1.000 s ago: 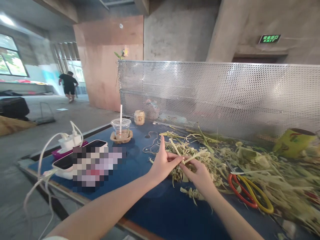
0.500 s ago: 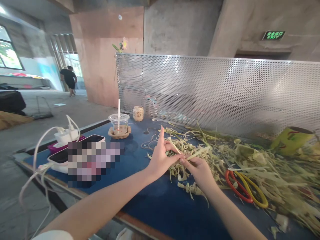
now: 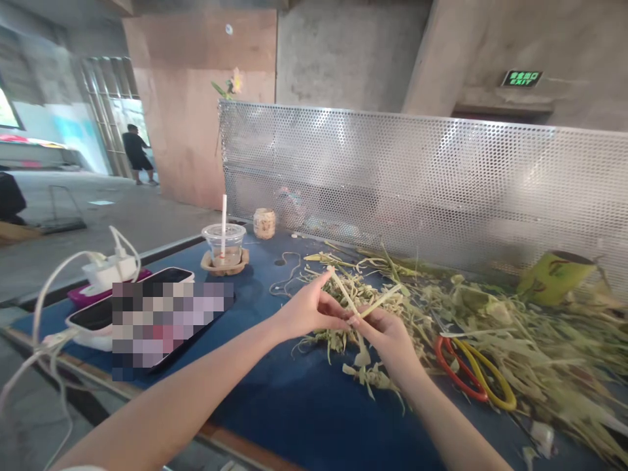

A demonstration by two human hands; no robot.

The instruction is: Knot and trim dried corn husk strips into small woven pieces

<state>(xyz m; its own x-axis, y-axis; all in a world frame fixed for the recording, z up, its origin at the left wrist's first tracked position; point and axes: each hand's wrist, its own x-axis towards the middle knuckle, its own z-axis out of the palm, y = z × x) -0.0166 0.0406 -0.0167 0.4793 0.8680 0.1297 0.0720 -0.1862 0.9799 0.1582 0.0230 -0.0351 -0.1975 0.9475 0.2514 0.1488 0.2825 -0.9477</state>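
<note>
Over the blue tabletop (image 3: 275, 405), my left hand (image 3: 307, 311) pinches pale, flat plant strips (image 3: 345, 291) that look like dried husk. Its index finger reaches up to the tip of one strip. Facing it, my right hand (image 3: 392, 340) is closed on the same strips at the point where they cross in a V. The fingertips of both hands almost meet there. Behind and below them lies a heap of shredded, twisted husk pieces (image 3: 358, 281). Scissors (image 3: 483, 373) with one red and one yellow handle rest to the right of my right hand.
Loose dry husks (image 3: 554, 340) cover the right side, near a yellow-green cylinder (image 3: 554, 278). At left are a phone (image 3: 142, 294), a blurred-out screen, and chargers (image 3: 110, 269). A lidded cup (image 3: 224, 245) and a jar (image 3: 264, 224) stand before a perforated metal panel (image 3: 392, 170).
My left index finger has come down from pointing upright and now touches a strip's tip. The strips form a clearer V. The view has shifted slightly; a distant person has turned near the doorway.
</note>
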